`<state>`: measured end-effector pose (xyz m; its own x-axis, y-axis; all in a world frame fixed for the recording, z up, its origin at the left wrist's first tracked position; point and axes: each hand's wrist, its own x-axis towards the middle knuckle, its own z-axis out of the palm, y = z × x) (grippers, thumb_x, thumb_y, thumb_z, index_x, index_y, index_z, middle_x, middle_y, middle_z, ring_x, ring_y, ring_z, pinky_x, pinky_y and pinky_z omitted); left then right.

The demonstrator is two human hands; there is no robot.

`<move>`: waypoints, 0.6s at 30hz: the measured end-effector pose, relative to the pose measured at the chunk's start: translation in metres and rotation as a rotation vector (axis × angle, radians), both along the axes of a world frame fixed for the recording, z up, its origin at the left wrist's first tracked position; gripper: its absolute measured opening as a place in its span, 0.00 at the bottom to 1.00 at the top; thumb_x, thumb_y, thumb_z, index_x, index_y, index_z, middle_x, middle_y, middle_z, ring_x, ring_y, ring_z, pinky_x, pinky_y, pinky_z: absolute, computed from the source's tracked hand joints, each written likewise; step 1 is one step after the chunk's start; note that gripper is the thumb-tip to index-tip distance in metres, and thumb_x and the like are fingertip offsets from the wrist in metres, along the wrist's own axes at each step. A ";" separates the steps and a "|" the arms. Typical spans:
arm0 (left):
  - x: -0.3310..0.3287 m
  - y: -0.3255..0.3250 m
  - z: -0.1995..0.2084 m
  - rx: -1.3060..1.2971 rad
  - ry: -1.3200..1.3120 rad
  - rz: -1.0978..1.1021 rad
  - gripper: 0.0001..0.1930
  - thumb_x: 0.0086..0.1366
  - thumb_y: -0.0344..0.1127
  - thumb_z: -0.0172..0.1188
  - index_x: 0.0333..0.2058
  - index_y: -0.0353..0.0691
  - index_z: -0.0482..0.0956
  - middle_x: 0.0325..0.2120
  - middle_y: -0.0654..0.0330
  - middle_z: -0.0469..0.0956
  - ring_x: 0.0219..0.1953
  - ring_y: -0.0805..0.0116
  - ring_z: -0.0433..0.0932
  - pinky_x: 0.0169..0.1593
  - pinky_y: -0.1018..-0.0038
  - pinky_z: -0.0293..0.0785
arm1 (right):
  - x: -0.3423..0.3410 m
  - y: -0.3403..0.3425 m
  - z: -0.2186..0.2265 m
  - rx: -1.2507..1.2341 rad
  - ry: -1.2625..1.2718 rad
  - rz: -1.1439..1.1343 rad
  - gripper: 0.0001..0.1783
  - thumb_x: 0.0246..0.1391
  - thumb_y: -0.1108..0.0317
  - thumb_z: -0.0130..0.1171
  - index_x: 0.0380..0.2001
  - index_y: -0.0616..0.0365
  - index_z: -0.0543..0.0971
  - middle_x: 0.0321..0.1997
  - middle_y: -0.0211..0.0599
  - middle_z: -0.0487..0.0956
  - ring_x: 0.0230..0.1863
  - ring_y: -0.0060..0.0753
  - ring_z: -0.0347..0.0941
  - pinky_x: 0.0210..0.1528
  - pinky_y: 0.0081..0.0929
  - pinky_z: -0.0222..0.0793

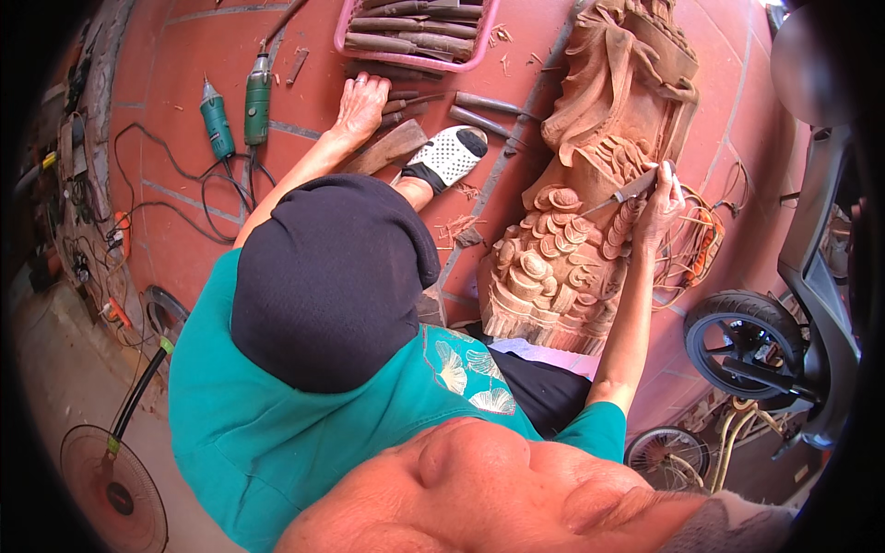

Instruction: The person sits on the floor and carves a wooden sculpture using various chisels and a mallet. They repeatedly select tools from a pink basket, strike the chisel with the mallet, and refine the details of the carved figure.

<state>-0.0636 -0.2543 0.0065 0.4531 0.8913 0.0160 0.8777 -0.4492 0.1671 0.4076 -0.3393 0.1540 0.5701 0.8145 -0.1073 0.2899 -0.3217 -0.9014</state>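
A large reddish-brown wood carving [539, 276] lies at the right, cut with draped folds, round shapes and coin-like discs. Over its right side, my right hand [658, 205] is closed round a dark-handled carving chisel [631, 188], whose thin blade points down-left across the carved surface. On the tiled floor to the left, my left hand [362, 103] has its fingers bent down among several chisel handles [398, 112]; what lies under the fingertips is hidden. A wooden mallet [392, 147] lies beside that hand. Two more chisels [489, 106] rest between my shoe and the carving.
A pink basket [343, 28] of carving tools stands at the far side. Two green power tools [218, 124] with cords lie at left. An electric fan [115, 488] is lower left. At right are an orange power strip [705, 244] and a motorbike wheel [747, 341]. Wood chips [458, 229] litter the floor.
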 end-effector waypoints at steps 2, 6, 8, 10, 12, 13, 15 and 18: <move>-0.002 -0.002 0.002 -0.023 -0.060 0.015 0.13 0.58 0.27 0.62 0.43 0.39 0.76 0.37 0.55 0.78 0.43 0.53 0.73 0.44 0.59 0.65 | 0.000 0.000 0.001 -0.001 -0.017 0.008 0.17 0.65 0.61 0.56 0.31 0.63 0.84 0.25 0.20 0.71 0.28 0.14 0.61 0.31 0.17 0.57; 0.000 -0.001 0.023 0.060 -0.223 -0.058 0.15 0.57 0.25 0.62 0.44 0.40 0.75 0.39 0.57 0.77 0.44 0.54 0.73 0.44 0.61 0.65 | -0.001 0.000 0.003 -0.012 -0.011 -0.005 0.17 0.66 0.60 0.55 0.31 0.63 0.84 0.25 0.20 0.71 0.28 0.14 0.61 0.32 0.17 0.56; -0.001 0.004 0.030 0.117 -0.275 -0.076 0.16 0.56 0.24 0.62 0.44 0.40 0.75 0.39 0.57 0.77 0.45 0.55 0.73 0.45 0.62 0.65 | 0.000 -0.001 0.001 0.000 -0.023 0.004 0.18 0.66 0.60 0.55 0.31 0.63 0.84 0.25 0.20 0.71 0.28 0.14 0.61 0.32 0.17 0.56; -0.002 0.010 0.040 0.174 -0.310 -0.067 0.18 0.54 0.22 0.63 0.45 0.41 0.75 0.40 0.59 0.77 0.47 0.57 0.73 0.47 0.63 0.66 | 0.002 -0.001 -0.001 -0.013 -0.023 0.007 0.18 0.66 0.60 0.55 0.31 0.63 0.84 0.25 0.20 0.71 0.28 0.14 0.61 0.32 0.18 0.57; -0.005 0.023 0.048 0.240 -0.290 -0.051 0.19 0.54 0.22 0.64 0.45 0.42 0.75 0.41 0.60 0.77 0.48 0.57 0.73 0.47 0.63 0.66 | 0.002 -0.001 -0.001 -0.022 -0.020 0.005 0.18 0.66 0.59 0.55 0.31 0.63 0.84 0.25 0.20 0.71 0.29 0.14 0.61 0.32 0.18 0.57; -0.006 0.030 0.052 0.273 -0.281 -0.043 0.19 0.54 0.22 0.64 0.45 0.42 0.75 0.41 0.61 0.77 0.48 0.57 0.73 0.48 0.63 0.66 | 0.001 0.000 0.000 -0.024 -0.017 0.002 0.18 0.66 0.59 0.55 0.31 0.63 0.84 0.25 0.20 0.71 0.29 0.14 0.61 0.33 0.18 0.57; -0.009 0.045 0.056 0.329 -0.259 -0.061 0.18 0.55 0.23 0.63 0.45 0.43 0.76 0.41 0.62 0.77 0.48 0.59 0.73 0.48 0.64 0.65 | -0.001 0.000 0.002 -0.016 -0.020 0.005 0.18 0.66 0.59 0.55 0.31 0.63 0.84 0.24 0.20 0.71 0.29 0.14 0.61 0.33 0.18 0.57; -0.011 0.063 0.064 0.386 -0.219 -0.061 0.19 0.56 0.23 0.63 0.46 0.45 0.76 0.42 0.63 0.78 0.49 0.59 0.73 0.48 0.64 0.65 | -0.002 0.001 0.002 0.002 -0.033 0.017 0.18 0.66 0.59 0.55 0.31 0.63 0.84 0.24 0.20 0.71 0.28 0.14 0.61 0.32 0.18 0.56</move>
